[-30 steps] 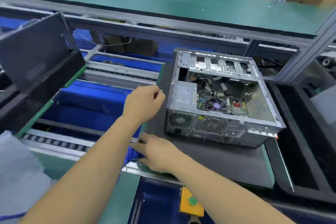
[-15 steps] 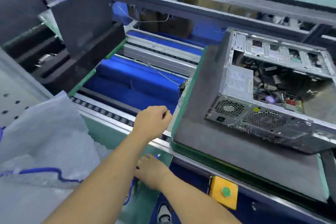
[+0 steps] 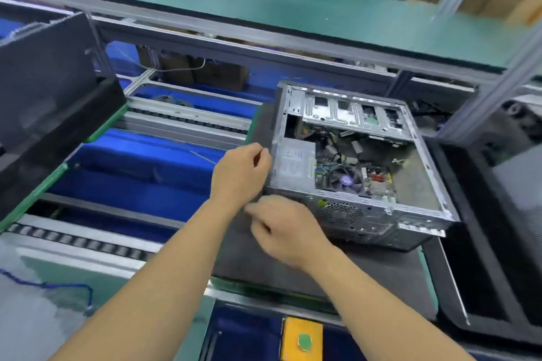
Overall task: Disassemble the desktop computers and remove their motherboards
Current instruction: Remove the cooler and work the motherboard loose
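Observation:
An open desktop computer case (image 3: 356, 215) lies on its side on a dark grey pallet mat (image 3: 366, 272). Inside it I see the silver power supply (image 3: 294, 161), a fan with a purple hub (image 3: 346, 180), cables and the motherboard (image 3: 378, 184). My left hand (image 3: 240, 174) is at the case's left wall, fingers curled, fingertips close to the near-left corner; I cannot tell whether they grip it. My right hand (image 3: 283, 228), blurred by motion, is over the mat in front of the case's rear panel, fingers loosely stretched to the left.
A conveyor with roller rails (image 3: 79, 240) and blue lining (image 3: 135, 173) runs to the left. A black panel (image 3: 47, 88) stands on a pallet at far left. A yellow box with a green button (image 3: 303, 340) sits at the near edge. A black tray (image 3: 481, 243) lies right.
The pallet with the case has come toward me and the camera swung back over it. Both hands moved up from the conveyor's near rail to the case's near-left corner.

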Available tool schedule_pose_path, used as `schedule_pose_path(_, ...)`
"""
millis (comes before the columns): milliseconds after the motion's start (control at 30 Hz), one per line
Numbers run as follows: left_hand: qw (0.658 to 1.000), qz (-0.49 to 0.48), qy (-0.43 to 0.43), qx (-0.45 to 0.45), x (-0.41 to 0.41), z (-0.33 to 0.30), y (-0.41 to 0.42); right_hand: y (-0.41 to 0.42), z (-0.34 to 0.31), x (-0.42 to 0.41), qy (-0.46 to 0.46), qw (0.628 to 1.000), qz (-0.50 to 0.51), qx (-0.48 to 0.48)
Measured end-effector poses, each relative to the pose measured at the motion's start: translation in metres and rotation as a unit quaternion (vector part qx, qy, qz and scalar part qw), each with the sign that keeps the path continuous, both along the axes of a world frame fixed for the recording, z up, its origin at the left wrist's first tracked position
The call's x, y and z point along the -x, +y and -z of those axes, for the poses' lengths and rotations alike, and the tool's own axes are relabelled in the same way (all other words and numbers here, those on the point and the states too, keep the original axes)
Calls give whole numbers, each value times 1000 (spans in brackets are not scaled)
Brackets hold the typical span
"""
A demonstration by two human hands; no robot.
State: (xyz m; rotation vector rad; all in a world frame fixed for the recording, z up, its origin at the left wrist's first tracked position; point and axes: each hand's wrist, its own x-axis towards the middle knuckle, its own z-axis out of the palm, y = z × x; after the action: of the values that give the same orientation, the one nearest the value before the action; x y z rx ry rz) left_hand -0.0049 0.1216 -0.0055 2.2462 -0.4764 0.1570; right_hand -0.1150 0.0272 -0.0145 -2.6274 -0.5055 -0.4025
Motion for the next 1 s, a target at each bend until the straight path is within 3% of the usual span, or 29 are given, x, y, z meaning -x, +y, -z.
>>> schedule_pose_path(100, 997, 57, -55, 17, -3, -29, -67, -97, -38, -8, -69, 985, 144, -68)
schedule_pose_path(200, 983, 155, -69, -68, -9, -39, -132, -189, -41, -27, 44, 964, 256, -63)
schedule_pose_path(300, 948, 217, -80, -218, -23, -23, -173, -248, -14, -46, 234, 946, 225, 9)
schedule_pose_path(400, 907, 223, -85, -346, -39, 4, -189, -267, 19, -63, 326, 929, 154, 89)
schedule_pose_path(567, 900, 222, -44, -373, -47, 18, -197, -265, 47, -81, 386, 909, 89, 133)
schedule_pose_path(733, 945, 207, -8, -253, -47, 18, -189, -263, 44, -78, 304, 942, 82, 115)
schedule_pose_path(867, 949, 226, -23, -220, -45, 19, -189, -270, 32, -73, 184, 973, 128, -48)
schedule_pose_path(1000, 963, 216, -32, -155, -43, 17, -186, -262, 26, -67, 102, 973, 177, -106)
